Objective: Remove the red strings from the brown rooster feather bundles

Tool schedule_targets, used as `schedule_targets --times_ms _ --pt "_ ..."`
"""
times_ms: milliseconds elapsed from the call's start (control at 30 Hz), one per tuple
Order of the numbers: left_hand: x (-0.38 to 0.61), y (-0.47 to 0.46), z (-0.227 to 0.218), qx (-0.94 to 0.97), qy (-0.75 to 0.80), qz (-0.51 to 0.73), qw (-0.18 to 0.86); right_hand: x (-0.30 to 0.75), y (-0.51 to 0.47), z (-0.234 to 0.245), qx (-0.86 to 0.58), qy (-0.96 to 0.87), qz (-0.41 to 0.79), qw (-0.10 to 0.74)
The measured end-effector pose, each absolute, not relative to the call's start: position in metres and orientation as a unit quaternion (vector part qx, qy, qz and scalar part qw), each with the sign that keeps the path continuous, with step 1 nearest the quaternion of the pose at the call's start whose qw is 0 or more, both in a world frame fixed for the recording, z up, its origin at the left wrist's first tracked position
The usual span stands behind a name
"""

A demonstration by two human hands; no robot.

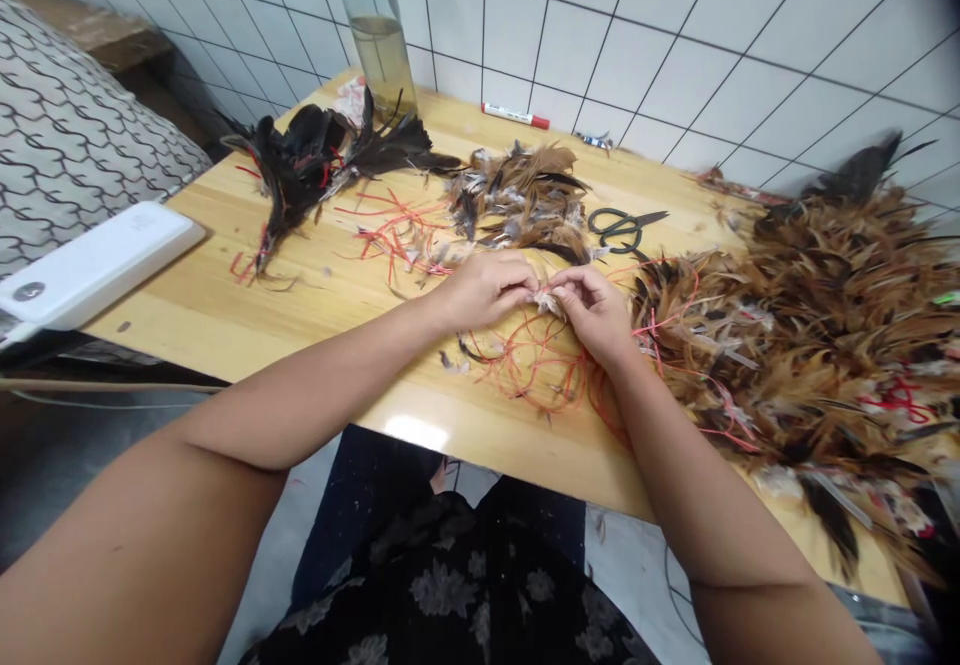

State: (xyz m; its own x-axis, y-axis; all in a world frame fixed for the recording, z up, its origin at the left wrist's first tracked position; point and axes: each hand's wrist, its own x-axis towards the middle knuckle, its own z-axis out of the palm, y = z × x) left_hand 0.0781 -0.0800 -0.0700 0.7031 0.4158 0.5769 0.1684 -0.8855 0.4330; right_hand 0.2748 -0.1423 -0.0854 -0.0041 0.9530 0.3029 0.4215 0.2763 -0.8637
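Note:
My left hand (491, 290) and my right hand (598, 313) meet over the middle of the table, both closed in a pinch. A small tuft of pale feathers (547, 301) shows between the fingertips, with red string (553, 285) running across it. The feathers' far ends are hidden by my fingers. Loose red string (532, 370) lies tangled on the wood just below my hands. Behind them sits a heap of brown feather bundles (525, 195), and black-handled scissors (621, 230) rest to its right.
A large pile of brown feathers (825, 315) covers the table's right side. Black feathers (300, 160) lie at the left, near a tall bottle (379, 45). A red-capped marker (514, 115) lies by the tiled wall. A white device (97, 260) juts over the left edge.

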Motion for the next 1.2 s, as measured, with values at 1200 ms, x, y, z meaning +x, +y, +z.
schedule_targets --times_ms 1200 --pt "0.076 -0.087 -0.061 0.956 0.142 0.251 -0.061 0.276 -0.163 -0.051 -0.499 -0.84 -0.194 0.089"
